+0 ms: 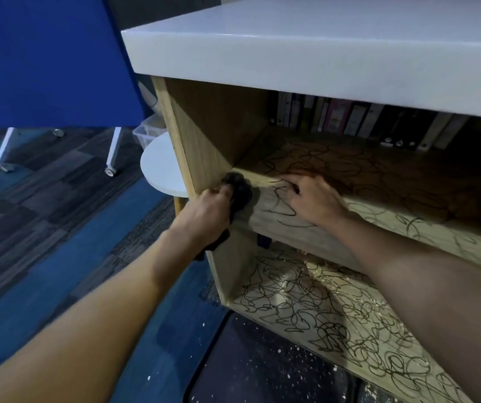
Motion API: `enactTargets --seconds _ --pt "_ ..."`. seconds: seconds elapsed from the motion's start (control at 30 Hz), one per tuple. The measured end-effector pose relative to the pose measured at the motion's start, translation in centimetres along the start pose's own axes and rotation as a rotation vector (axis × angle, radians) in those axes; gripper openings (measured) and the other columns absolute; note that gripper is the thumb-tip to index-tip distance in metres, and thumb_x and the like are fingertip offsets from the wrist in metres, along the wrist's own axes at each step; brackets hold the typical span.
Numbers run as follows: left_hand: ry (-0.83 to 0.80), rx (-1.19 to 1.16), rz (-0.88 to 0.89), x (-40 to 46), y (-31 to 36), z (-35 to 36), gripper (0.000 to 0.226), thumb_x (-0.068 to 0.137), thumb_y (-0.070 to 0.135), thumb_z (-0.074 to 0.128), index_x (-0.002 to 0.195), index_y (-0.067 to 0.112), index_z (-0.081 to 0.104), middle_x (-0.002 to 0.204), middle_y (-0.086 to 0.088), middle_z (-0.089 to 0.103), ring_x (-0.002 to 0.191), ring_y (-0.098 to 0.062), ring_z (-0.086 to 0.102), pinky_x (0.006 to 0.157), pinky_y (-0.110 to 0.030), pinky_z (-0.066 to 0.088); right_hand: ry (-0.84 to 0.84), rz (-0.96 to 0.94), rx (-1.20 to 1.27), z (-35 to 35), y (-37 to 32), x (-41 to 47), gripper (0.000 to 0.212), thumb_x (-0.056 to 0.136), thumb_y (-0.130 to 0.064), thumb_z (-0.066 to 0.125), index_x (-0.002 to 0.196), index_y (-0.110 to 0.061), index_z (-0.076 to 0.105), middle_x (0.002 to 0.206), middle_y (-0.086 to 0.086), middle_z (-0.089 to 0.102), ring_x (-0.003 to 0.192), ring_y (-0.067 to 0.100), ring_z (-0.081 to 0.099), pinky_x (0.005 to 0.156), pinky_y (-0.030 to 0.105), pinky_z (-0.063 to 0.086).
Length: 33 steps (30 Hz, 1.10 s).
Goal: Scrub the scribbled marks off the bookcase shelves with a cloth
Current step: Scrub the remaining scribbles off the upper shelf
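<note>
Left hand (207, 210) is gripping a dark cloth (237, 190), fingers curled round it, pressing it onto the upper shelf (379, 170) front-left corner. Right hand (310, 199) is resting beside it on the scribbled marks (320, 167), fingers bent, holding nothing

Both bare forearms reach forward. The left hand (210, 212) has its fingers curled tight in a grip; the right hand (310, 199) lies palm-down, fingers bent at the tips.

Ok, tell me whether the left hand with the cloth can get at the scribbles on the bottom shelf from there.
Probably yes: the left hand grips the cloth at the open front, and nothing blocks the bottom shelf below.
</note>
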<state>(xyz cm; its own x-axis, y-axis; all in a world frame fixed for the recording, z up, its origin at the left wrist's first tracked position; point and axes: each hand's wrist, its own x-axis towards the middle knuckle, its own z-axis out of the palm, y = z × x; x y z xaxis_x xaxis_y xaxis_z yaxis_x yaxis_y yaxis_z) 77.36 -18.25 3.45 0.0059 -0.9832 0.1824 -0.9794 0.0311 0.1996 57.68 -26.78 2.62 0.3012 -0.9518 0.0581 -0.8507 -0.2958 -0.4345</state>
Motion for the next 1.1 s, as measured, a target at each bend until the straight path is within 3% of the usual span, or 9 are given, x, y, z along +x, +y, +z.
enactTargets --seconds 0.07,0.17,0.37,0.47,0.57,0.63,0.73,0.87,1.1 --pt "0.026 -0.078 -0.003 -1.7 2.6 1.1 0.034 0.098 0.011 0.047 0.131 0.01 0.045 0.124 -0.009 0.059 0.099 -0.022 0.063 0.072 -0.022 0.045 -0.041 -0.026 0.013 -0.2 0.7 0.0 0.038 0.099 -0.032 0.038 0.135 -0.039 0.048 0.126 0.01 0.059 0.102 0.025 0.059 0.085 0.03 0.045" --pt "-0.036 -0.178 0.219 -6.1 7.0 2.2 0.052 0.093 0.007 0.052 0.142 0.009 0.036 0.139 -0.013 0.049 0.122 -0.025 0.052 0.099 -0.031 0.046 -0.023 -0.032 0.022 -0.4 1.2 0.4 0.037 0.098 -0.035 0.04 0.133 -0.041 0.049 0.119 0.009 0.062 0.091 0.022 0.061 0.075 0.028 0.044" --pt "0.038 0.019 -0.066 -2.5 2.0 -0.5 0.032 0.099 0.01 0.041 0.131 0.008 0.042 0.131 -0.014 0.053 0.114 -0.027 0.053 0.094 -0.033 0.043 -0.016 0.008 -0.029 0.4 1.3 0.4 0.04 0.097 -0.043 0.032 0.136 -0.049 0.04 0.13 0.007 0.055 0.118 0.028 0.051 0.094 0.036 0.045" --pt "-0.045 0.025 0.074 -4.3 4.1 0.2 0.044 0.098 0.011 0.043 0.14 0.006 0.033 0.141 -0.015 0.044 0.125 -0.027 0.047 0.104 -0.031 0.037 -0.018 0.025 -0.02 0.3 1.2 0.5 0.04 0.098 -0.041 0.034 0.136 -0.048 0.041 0.13 0.007 0.056 0.118 0.027 0.052 0.09 0.032 0.043" --pt "-0.067 0.059 -0.052 -2.1 3.3 -0.7 0.038 0.1 0.012 0.04 0.137 0.004 0.036 0.129 -0.013 0.053 0.109 -0.027 0.059 0.085 -0.029 0.047 -0.019 0.009 -0.015 0.1 1.1 0.2 0.04 0.099 -0.039 0.035 0.137 -0.046 0.042 0.13 0.009 0.055 0.115 0.026 0.054 0.088 0.03 0.042" --pt "-0.069 0.181 -0.121 -0.6 3.3 -0.8 0.033 0.1 0.01 0.038 0.132 0.002 0.041 0.128 -0.016 0.053 0.112 -0.03 0.057 0.087 -0.035 0.047 -0.02 0.007 -0.006 -0.1 1.0 0.1 0.04 0.099 -0.04 0.034 0.137 -0.046 0.041 0.133 0.01 0.052 0.115 0.026 0.054 0.089 0.029 0.042" --pt "-0.075 0.221 -0.099 0.7 4.3 0.0 0.03 0.1 0.008 0.034 0.127 0.0 0.045 0.126 -0.018 0.055 0.113 -0.033 0.056 0.091 -0.038 0.046 -0.025 -0.014 0.0 -0.3 0.8 0.0 0.04 0.1 -0.036 0.035 0.138 -0.041 0.044 0.128 0.012 0.053 0.106 0.025 0.058 0.083 0.029 0.043" --pt "-0.142 0.073 -0.124 3.7 3.3 -1.2 0.032 0.098 0.011 0.04 0.129 0.006 0.045 0.127 -0.017 0.054 0.116 -0.032 0.053 0.091 -0.035 0.041 0.032 0.064 0.002 -1.2 1.5 0.5 0.04 0.1 -0.029 0.036 0.14 -0.027 0.044 0.139 0.013 0.044 0.122 0.028 0.046 0.092 0.033 0.041" --pt "-0.201 0.044 0.034 3.8 1.9 0.1 0.035 0.095 0.012 0.041 0.13 0.014 0.049 0.112 -0.015 0.062 0.097 -0.032 0.062 0.078 -0.036 0.05 0.113 0.049 -0.172 -2.0 3.0 2.5 0.036 0.096 -0.028 0.04 0.129 -0.023 0.055 0.133 0.011 0.053 0.117 0.032 0.052 0.093 0.036 0.045"
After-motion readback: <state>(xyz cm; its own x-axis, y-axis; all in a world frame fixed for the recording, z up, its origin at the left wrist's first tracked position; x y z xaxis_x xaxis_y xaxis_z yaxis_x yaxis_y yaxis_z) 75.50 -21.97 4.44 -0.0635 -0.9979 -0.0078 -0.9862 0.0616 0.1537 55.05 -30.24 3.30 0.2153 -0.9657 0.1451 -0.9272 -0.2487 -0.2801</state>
